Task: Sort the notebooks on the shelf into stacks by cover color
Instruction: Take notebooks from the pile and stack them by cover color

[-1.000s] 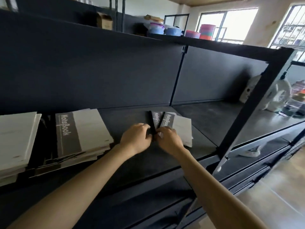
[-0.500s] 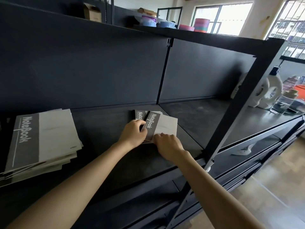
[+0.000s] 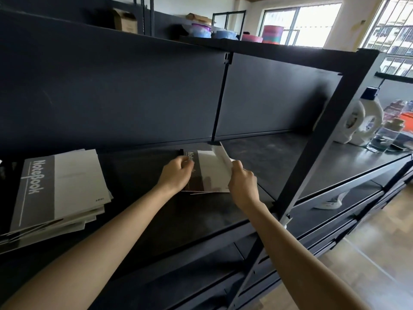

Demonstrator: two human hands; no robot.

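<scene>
Left hand grips small stack; right hand pinches top notebook by raised edge: cover may crease.

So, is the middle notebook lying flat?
No. The right hand pinches one edge of the notebook up; the left hand holds its grey band.
</scene>
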